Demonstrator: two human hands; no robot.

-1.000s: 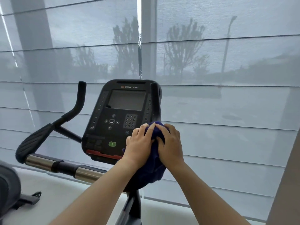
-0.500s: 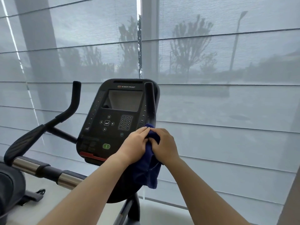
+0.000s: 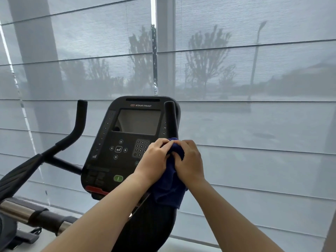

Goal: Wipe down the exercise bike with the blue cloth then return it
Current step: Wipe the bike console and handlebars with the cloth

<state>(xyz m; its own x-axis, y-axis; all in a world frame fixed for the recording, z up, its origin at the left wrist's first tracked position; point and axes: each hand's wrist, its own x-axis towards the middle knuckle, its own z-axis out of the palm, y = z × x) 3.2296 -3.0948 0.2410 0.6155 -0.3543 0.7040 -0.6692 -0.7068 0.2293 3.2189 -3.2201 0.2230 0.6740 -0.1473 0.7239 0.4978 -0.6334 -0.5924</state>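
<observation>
The exercise bike's black console (image 3: 127, 139) faces me, with a grey screen, keypad and green button. Its right upright handlebar (image 3: 171, 117) rises beside the screen. A dark blue cloth (image 3: 171, 186) is wrapped around the base of that bar and hangs down below my hands. My left hand (image 3: 154, 162) grips the cloth from the left, in front of the keypad. My right hand (image 3: 190, 160) grips it from the right. Both hands touch each other over the cloth. The part of the bar under the cloth is hidden.
The left handlebar (image 3: 80, 122) curves up at the left, with a padded armrest (image 3: 20, 175) and a chrome bar (image 3: 16, 210) below it. Sheer window blinds (image 3: 254, 124) stand close behind the bike. A white sill (image 3: 43, 239) runs along the bottom.
My two hands with the cloth have slid a little lower on the right handlebar, and more of the cloth now hangs below them. The head view shifted slightly.
</observation>
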